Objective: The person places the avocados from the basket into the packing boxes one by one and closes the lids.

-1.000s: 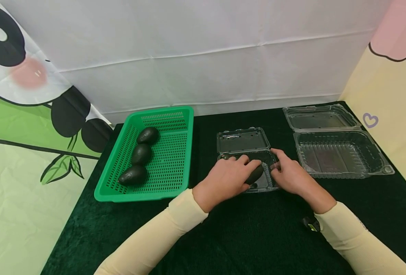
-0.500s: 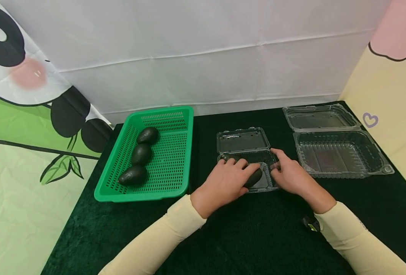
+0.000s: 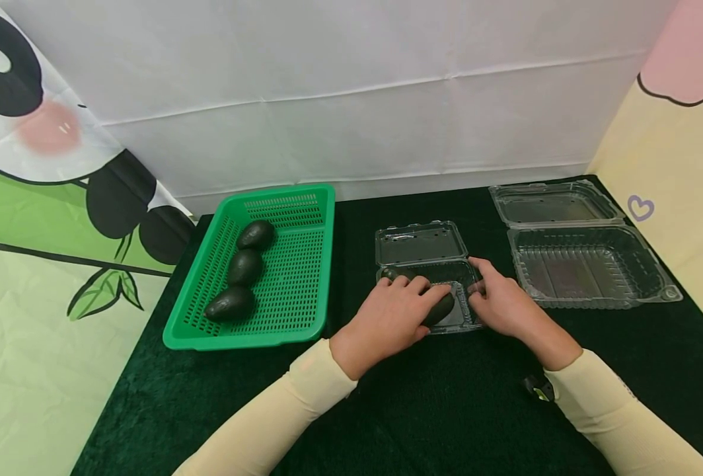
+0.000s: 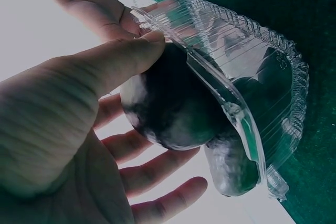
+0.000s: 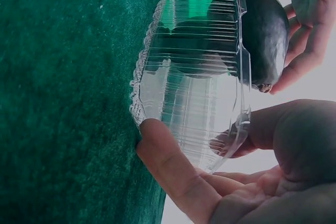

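Note:
My left hand [image 3: 384,320] holds a dark avocado [image 3: 441,309] at the near part of a small clear plastic clamshell container [image 3: 460,307]. In the left wrist view the thumb lies on one side of this avocado [image 4: 173,103] and the fingers on the other; it stands partly above the rim. Beside it another avocado [image 4: 233,163] sits in the container, mostly covered by my left hand in the head view. My right hand [image 3: 502,301] grips the container's right wall, with fingers at the rim and low by its base [image 5: 157,140]. The lid [image 3: 421,243] is folded back, away from me.
A green plastic basket [image 3: 324,264] stands on the left with three avocados [image 3: 245,267] in a row inside. On the right lies a larger clear clamshell container [image 3: 571,264], its lid [image 3: 556,201] raised. Dark green cloth [image 3: 446,410] covers the table; a white backdrop [image 3: 351,99] hangs behind.
My left hand has shifted slightly toward me and left, its fingers still on the avocado. The right hand and the container have stayed in place.

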`<state>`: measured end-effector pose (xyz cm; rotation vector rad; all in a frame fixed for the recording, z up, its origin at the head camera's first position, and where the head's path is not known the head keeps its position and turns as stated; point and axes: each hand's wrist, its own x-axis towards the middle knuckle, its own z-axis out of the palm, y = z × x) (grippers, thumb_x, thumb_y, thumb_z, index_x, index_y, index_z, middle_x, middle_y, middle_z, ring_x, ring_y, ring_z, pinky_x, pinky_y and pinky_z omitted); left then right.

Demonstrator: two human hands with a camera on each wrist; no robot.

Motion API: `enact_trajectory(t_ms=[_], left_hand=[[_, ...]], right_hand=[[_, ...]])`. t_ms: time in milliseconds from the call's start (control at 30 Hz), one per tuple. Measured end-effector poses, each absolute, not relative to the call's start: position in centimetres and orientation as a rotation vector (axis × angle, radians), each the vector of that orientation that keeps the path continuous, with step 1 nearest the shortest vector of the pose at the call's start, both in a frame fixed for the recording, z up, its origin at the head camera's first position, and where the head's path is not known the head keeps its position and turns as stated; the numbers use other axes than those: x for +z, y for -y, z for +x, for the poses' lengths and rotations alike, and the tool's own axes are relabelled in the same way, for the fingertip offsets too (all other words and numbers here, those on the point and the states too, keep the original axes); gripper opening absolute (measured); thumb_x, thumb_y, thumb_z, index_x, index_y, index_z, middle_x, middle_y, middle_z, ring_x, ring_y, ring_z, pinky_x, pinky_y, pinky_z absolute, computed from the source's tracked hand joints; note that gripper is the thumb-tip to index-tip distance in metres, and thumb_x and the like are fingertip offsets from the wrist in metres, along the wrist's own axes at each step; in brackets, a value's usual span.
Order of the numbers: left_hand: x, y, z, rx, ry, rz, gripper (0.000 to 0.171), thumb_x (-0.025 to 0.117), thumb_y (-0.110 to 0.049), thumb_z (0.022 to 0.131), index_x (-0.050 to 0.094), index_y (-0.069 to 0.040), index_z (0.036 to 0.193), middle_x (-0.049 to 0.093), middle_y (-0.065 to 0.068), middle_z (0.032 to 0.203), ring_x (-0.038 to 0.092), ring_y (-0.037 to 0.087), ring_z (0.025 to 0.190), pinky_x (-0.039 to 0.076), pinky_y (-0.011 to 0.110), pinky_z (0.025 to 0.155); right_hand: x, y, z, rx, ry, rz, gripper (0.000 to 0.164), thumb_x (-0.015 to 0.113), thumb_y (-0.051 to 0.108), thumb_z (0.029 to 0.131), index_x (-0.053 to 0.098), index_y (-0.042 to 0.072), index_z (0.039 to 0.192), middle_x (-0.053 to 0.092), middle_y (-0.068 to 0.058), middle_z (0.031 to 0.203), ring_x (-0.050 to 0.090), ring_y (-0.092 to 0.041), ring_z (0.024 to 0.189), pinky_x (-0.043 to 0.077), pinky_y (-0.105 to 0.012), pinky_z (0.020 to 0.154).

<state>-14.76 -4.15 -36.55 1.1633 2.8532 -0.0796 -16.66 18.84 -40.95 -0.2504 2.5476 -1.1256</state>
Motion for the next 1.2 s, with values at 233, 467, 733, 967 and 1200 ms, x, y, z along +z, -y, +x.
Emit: enact_trajectory(t_ms=[233, 467, 733, 967, 1200], left_hand=[[-36.47, 4.11, -14.71, -0.071, -2.846, 1.143, 0.077, 0.079, -0.045, 0.090, 0.044, -0.027, 0.156, 0.057, 0.005, 0.143, 0.060, 0.027, 0.124, 0.051, 0.046, 0.098], [-36.43, 4.13, -14.64, -0.102, -2.844, 1.137, 0.074, 0.078, -0.046, 0.091, 0.046, -0.027, 0.154, 0.057, 0.005, 0.143, 0.061, 0.026, 0.122, 0.052, 0.044, 0.095], [-36.51, 4.22, -14.64, -0.084, -2.851, 1.130, 0.072, 0.078, -0.045, 0.091, 0.048, -0.025, 0.153, 0.057, 0.005, 0.142, 0.061, 0.026, 0.120, 0.053, 0.043, 0.094], [-36.53, 4.25, -14.65, -0.077, -2.857, 1.122, 0.070, 0.078, -0.044, 0.091, 0.049, -0.025, 0.152, 0.059, 0.005, 0.141, 0.062, 0.026, 0.118, 0.054, 0.043, 0.092], [-36.57, 4.32, -14.61, -0.071, -2.863, 1.123, 0.069, 0.080, -0.044, 0.090, 0.050, -0.025, 0.150, 0.059, 0.004, 0.139, 0.063, 0.025, 0.117, 0.054, 0.042, 0.091]], right_hand=[[-40.95, -18.79, -16.64, -1.120, -2.555, -0.246, 0.073, 0.045, 0.005, 0.099, 0.010, 0.001, 0.163, 0.056, -0.034, 0.136, 0.057, -0.022, 0.060, 0.046, -0.038, 0.056], [-40.98, -18.75, -16.64, -1.120, -2.562, -0.249, 0.074, 0.046, 0.005, 0.099, 0.010, 0.002, 0.163, 0.057, -0.034, 0.135, 0.057, -0.022, 0.060, 0.046, -0.038, 0.055], [-40.86, -18.65, -16.58, -1.134, -2.550, -0.255, 0.074, 0.047, 0.005, 0.099, 0.010, 0.002, 0.163, 0.057, -0.033, 0.135, 0.057, -0.021, 0.060, 0.046, -0.039, 0.055], [-40.83, -18.69, -16.57, -1.134, -2.552, -0.255, 0.074, 0.048, 0.005, 0.099, 0.011, 0.001, 0.163, 0.058, -0.034, 0.133, 0.057, -0.021, 0.061, 0.046, -0.039, 0.056], [-40.79, -18.68, -16.61, -1.135, -2.545, -0.253, 0.074, 0.048, 0.005, 0.099, 0.011, 0.001, 0.163, 0.058, -0.033, 0.134, 0.058, -0.021, 0.062, 0.047, -0.039, 0.056]])
